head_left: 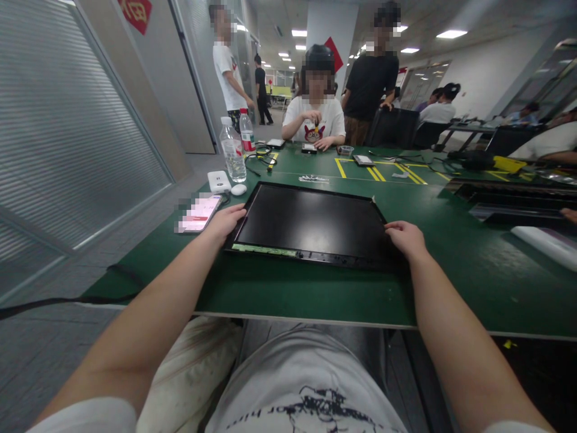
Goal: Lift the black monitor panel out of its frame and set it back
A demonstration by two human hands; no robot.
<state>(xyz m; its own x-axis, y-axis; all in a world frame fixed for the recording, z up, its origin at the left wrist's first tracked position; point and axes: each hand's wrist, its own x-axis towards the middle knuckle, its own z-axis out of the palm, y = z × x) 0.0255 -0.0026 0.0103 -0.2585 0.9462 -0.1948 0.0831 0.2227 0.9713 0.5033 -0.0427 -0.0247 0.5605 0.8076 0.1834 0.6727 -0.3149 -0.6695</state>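
A black display panel (311,219), shaped like a monitor screen, lies face up on the green table (306,294) in front of me. Along its near edge runs a strip with a green circuit board (264,249) showing at the left. My left hand (229,221) grips the panel's left edge, fingers over the rim. At the opposite edge, my right hand (406,237) pinches the frame between thumb and fingers. The undersides of both grips are hidden.
Left of the panel are a phone (201,213), a white box (219,181) and a water bottle (232,150). Across the table a person (313,114) works on a small device (309,148). More dark panels (509,192) and a white bar (547,245) lie at right.
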